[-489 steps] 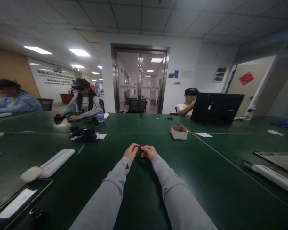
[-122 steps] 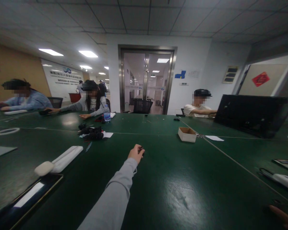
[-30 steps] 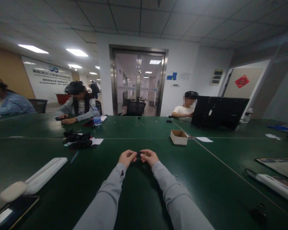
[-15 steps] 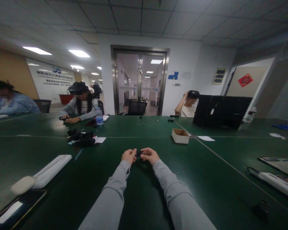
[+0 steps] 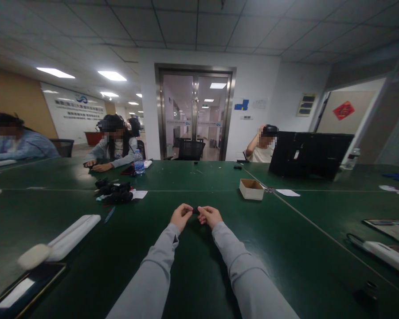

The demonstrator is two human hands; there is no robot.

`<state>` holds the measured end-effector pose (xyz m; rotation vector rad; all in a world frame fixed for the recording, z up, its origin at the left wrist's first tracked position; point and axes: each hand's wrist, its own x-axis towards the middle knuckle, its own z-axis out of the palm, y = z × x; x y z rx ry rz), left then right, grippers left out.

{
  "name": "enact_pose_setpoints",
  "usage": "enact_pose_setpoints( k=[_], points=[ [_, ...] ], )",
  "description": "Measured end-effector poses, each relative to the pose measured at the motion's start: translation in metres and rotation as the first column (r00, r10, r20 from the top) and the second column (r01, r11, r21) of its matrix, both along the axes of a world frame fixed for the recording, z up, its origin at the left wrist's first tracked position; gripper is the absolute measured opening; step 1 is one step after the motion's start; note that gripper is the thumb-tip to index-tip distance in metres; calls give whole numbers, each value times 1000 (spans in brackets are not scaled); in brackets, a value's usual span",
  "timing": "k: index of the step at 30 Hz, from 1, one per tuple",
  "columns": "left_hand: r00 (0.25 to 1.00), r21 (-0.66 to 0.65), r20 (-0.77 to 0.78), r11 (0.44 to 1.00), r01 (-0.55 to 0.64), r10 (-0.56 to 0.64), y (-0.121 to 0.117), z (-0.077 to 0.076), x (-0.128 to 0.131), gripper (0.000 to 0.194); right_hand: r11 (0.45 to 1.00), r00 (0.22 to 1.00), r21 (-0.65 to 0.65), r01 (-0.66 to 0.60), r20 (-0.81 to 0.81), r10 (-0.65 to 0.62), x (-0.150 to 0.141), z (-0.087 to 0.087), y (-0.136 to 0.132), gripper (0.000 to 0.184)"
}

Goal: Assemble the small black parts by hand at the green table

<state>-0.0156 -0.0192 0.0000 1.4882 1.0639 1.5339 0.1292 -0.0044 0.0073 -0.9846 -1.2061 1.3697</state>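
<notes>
Between my two hands is a small black object [image 5: 195,211], too small and dark for its kind to be made out. My left hand [image 5: 181,217] pinches its left end between thumb and fingers. At its right end my right hand [image 5: 211,215] grips it with the fingertips, the other fingers curled in. Both hands are over the green tabletop [image 5: 199,257], in the middle of the view, and their fingers partly cover the object.
An open cardboard box [image 5: 251,190] stands ahead to the right, and a pile of black items [image 5: 115,191] lies ahead to the left. Nearer left are a white case [image 5: 75,237] and a phone [image 5: 26,290]. A small black part [image 5: 370,290] sits at lower right. Other people sit across the table.
The fingers of both hands have shifted slightly on the black object, with the right fingers curled in more. The whole view has moved a little.
</notes>
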Motion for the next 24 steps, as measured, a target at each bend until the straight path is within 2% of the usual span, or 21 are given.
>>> enact_pose_setpoints(
  k=[4, 6, 10, 15, 19, 24],
  points=[
    [995, -197, 78, 979, -47, 63, 0, 3, 3, 30, 1000, 1000, -6, -6, 21, 6, -2, 1, 0, 29],
    [994, -257, 50, 963, -81, 97, 0, 2, 5, 30, 1000, 1000, -13, -12, 26, 12, -3, 2, 0, 29],
    [997, -171, -12, 982, -77, 77, 0, 1, 6, 24, 1000, 1000, -20, -18, 20, 18, -3, 2, -1, 28],
    [994, -232, -70, 968, -94, 80, -2, 3, 5, 23, 1000, 1000, -25, -12, 8, 12, -1, 1, 0, 30],
    [991, -198, -115, 977, -85, 63, -3, 4, 6, 19, 1000, 1000, -19, -15, -4, 15, -1, 0, 0, 31],
    [989, -162, -120, 981, -107, 88, -4, 4, 6, 27, 1000, 1000, -13, -24, -1, 24, -2, 0, 0, 29]
  ],
)
